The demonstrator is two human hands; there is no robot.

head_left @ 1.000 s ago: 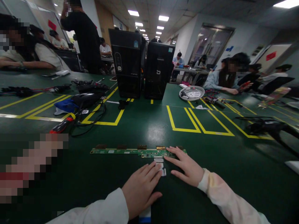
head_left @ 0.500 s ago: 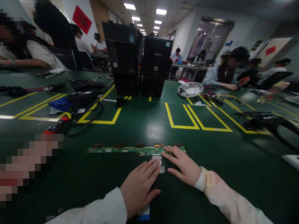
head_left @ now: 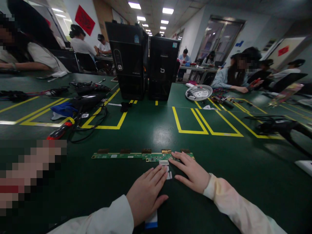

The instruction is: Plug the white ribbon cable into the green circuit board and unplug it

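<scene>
A long narrow green circuit board (head_left: 126, 156) lies flat on the dark green table (head_left: 156, 130), with gold connectors along its far edge. A white flat ribbon cable (head_left: 168, 170) runs from the board's near edge toward me, its other end (head_left: 151, 223) showing under my left wrist. My left hand (head_left: 146, 193) lies flat on that cable, fingers stretched out. My right hand (head_left: 192, 172) rests with spread fingers on the board's right end, fingertips touching it.
Two black computer towers (head_left: 146, 65) stand at the table's middle back. Black cables, a blue cloth (head_left: 62, 109) and a red-handled tool (head_left: 58, 131) lie at left. A white round basket (head_left: 199, 92) sits back right, a black cable bundle (head_left: 278, 128) at right. People sit around the table.
My hands have barely shifted on the board and cable. The view has drifted slightly, and the standing person at back left has walked out of sight.
</scene>
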